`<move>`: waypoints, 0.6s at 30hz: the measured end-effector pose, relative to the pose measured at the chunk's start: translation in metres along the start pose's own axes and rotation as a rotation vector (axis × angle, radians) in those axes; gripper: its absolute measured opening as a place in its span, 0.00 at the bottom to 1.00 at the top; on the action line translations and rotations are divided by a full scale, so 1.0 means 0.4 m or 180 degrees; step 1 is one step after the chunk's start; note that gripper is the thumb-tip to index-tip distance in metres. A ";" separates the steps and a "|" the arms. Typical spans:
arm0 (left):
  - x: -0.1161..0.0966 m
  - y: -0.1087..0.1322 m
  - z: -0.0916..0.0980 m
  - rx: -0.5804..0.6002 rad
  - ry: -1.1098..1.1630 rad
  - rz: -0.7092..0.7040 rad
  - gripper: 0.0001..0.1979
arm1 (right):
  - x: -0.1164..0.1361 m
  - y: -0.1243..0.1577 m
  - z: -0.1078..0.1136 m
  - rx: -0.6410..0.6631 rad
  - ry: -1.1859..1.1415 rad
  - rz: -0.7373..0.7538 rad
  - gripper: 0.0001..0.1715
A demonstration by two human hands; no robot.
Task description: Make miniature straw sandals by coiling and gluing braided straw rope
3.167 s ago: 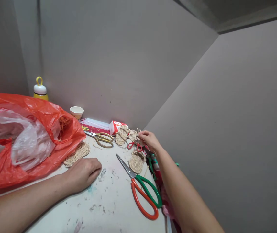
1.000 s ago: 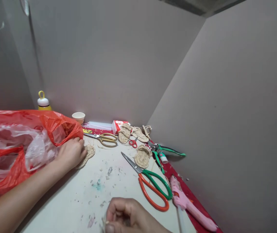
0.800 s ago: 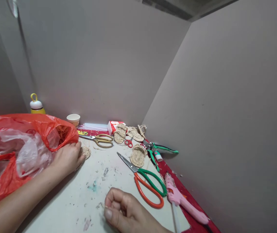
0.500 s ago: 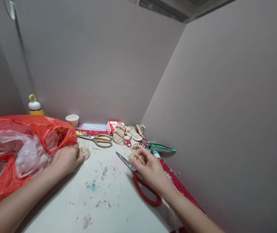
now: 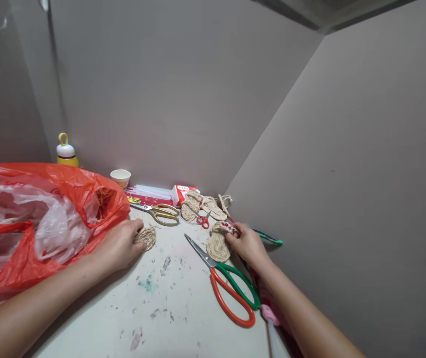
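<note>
In the head view, the right hand (image 5: 249,243) has moved on from where it was half a second ago, when it passed over the large scissors (image 5: 213,265) and hid their green handle. That handle now shows again. The hand has come to the right side of the woven slipper (image 5: 218,248), its thumb and forefinger pinching the beaded strap. The slipper lies on the bench (image 5: 183,318) just beyond the scissors' pivot, at nearly the same spot as before, though its red beads show more clearly beside the fingers. About three seconds ago this hand was farther back, near the corner of the walls.

The left hand (image 5: 121,243) has shifted away from the red plastic bag (image 5: 74,181), and the woven oval piece (image 5: 148,239) has shifted with it, now sitting nearer the brass-handled scissors (image 5: 155,210). Its fingers are bent against the left edge of that piece, the thumb touching it; whether they pinch it I cannot tell.

The small red scissors (image 5: 203,221) lie, as before, in front of the other woven pieces (image 5: 191,206) by the back wall. The pink glue gun (image 5: 269,314), in plain sight less than a second ago, is now mostly hidden by the right forearm.
</note>
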State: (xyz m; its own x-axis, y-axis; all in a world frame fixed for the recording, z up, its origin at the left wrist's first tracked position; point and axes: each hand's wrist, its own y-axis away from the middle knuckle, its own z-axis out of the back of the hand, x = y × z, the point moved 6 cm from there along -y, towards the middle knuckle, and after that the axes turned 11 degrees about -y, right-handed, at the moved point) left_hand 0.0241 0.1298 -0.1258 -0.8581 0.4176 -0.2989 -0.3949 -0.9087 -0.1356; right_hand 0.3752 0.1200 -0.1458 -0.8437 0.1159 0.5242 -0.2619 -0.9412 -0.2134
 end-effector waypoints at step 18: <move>-0.033 0.015 -0.093 0.0702 0.4698 0.0922 0.20 | 0.132 0.061 0.028 -0.0313 -0.0719 0.1467 0.14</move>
State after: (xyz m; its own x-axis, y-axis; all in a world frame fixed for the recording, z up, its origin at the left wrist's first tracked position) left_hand 0.0456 0.1189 -0.1579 0.1212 -0.2666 -0.9562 -0.4301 -0.8823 0.1915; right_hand 0.3294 0.0996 -0.1139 -0.7625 -0.3849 0.5201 0.0608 -0.8429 -0.5347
